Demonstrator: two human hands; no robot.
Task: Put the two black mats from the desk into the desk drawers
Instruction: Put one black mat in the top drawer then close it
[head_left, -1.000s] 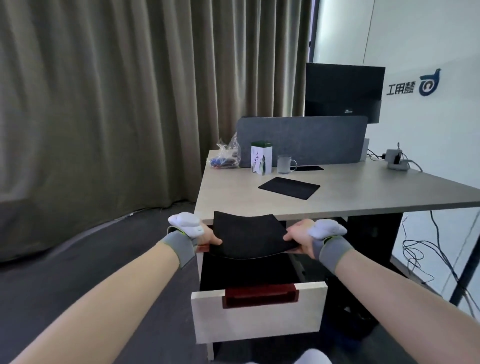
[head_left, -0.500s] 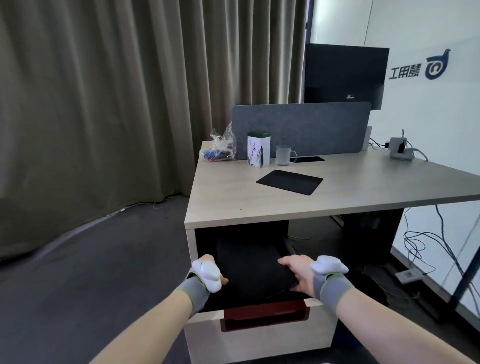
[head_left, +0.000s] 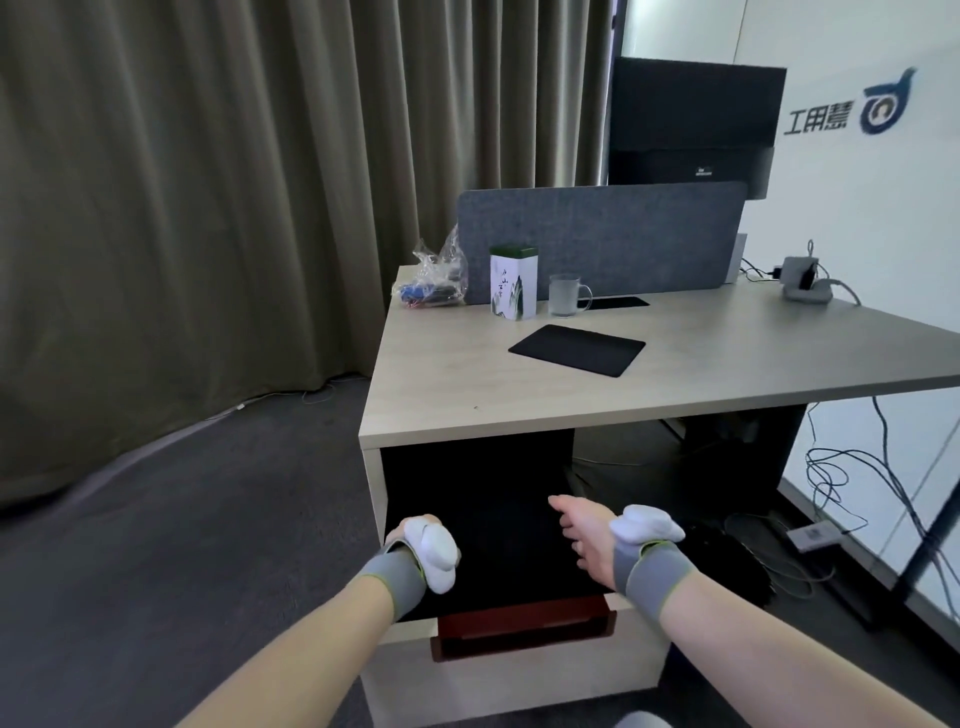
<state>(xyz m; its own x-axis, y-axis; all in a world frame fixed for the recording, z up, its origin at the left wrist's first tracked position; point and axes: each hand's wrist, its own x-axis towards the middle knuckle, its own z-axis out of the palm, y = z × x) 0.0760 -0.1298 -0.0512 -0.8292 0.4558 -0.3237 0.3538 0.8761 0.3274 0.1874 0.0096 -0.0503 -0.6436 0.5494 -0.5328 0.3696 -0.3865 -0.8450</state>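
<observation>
Reaching down from the bottom of the view, two bare forearms end in grey elastic wrist bands, each carrying a smooth white lumpy pod. The left hand (head_left: 415, 530) sits at the left edge of the pulled-out drawer (head_left: 519, 675), mostly hidden behind its pod, so whether its fingers are curled or holding anything cannot be told. The right hand (head_left: 584, 535) hangs over the drawer's right side with its fingers loosely spread and relaxed, gripping nothing. The drawer has a pale, matte wood-grain front with a recessed dark red rectangular handle (head_left: 522, 626); its inside is a deep black cavity where one black mat may lie, but dark on dark hides it. Above, the desk (head_left: 441, 405) is a flat light-wood slab with squared edges. On it rests the second black mat (head_left: 576, 349), a thin, soft-looking rectangle with rounded corners, flat and well apart from both hands. Behind it stand a frosted glass mug (head_left: 566, 296) and a tall white box with a green lid (head_left: 513, 283), beside a crinkled clear plastic bag (head_left: 434, 283). A grey felt divider (head_left: 602, 239) rises at the back, with a black monitor (head_left: 696, 119) beyond and heavy pleated olive curtains (head_left: 208, 208) at left.
</observation>
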